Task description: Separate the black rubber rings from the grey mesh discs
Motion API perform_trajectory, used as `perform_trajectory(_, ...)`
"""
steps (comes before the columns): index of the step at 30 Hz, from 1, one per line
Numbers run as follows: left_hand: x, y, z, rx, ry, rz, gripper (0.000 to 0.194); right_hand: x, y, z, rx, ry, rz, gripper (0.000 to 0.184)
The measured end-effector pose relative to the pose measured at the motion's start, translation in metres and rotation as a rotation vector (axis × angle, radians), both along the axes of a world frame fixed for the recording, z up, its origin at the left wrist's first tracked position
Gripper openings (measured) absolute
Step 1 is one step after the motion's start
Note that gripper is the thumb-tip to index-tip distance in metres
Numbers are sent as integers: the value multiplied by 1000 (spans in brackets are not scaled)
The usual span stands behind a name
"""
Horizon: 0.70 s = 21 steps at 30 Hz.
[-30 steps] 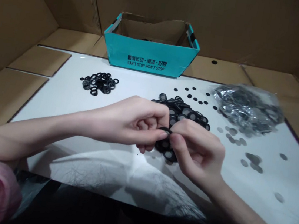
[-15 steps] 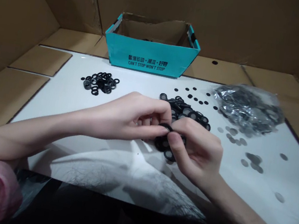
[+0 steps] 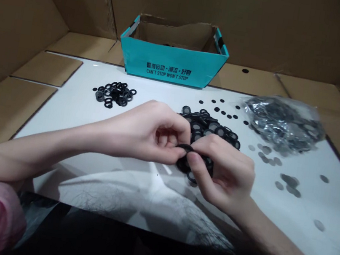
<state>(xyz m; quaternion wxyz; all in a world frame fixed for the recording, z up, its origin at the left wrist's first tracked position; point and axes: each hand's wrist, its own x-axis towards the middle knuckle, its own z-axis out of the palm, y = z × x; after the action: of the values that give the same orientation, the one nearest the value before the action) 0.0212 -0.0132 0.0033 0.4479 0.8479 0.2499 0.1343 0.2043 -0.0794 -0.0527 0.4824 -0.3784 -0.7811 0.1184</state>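
Observation:
Between the fingertips of both hands is a black rubber ring (image 3: 185, 147), held above the near end of a pile. My left hand (image 3: 162, 133) is closed, pinching the ring's left side between thumb and forefinger. Gripping its right side, my right hand (image 3: 224, 169) has its thumb on the near face and its other fingers curled behind. Whether a disc sits in the held ring is hidden by the fingers. Just beyond and below lies the pile of black rings with grey mesh discs (image 3: 213, 127) in them, partly covered by my hands.
Plain black rings (image 3: 115, 94) lie heaped at left. A teal box (image 3: 171, 61) stands at the back. A clear plastic bag (image 3: 282, 123) of dark pieces is at right, with loose grey discs (image 3: 291, 184) nearer me. Small black discs (image 3: 223, 113) are scattered behind the pile.
My left thumb has drawn back slightly to the left along the ring, and the left fingers have shifted, showing more of the palm. Both hands still grip the ring.

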Motion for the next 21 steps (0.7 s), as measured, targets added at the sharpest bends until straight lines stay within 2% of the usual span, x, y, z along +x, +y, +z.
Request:
perform_trajectory(3, -1, -1, 0, 58, -15, -22, 10, 1, 1, -1, -9, 4, 30, 14)
perform_trajectory(8, 0, 0, 0, 46, -31, -37, 11, 1, 0, -5, 28, 44, 47, 14)
perform_trajectory(13, 2, -2, -4, 112, -92, 8, 10, -1, -2, -2, -153, 133, 50, 15)
perform_trajectory(18, 2, -4, -6, 184, -115, 18, 9, -1, -3, -5, -168, 157, 50, 15)
perform_trajectory(21, 0, -1, -5, 196, -121, -6, 11, 1, -4, -11, -356, 330, 90, 19)
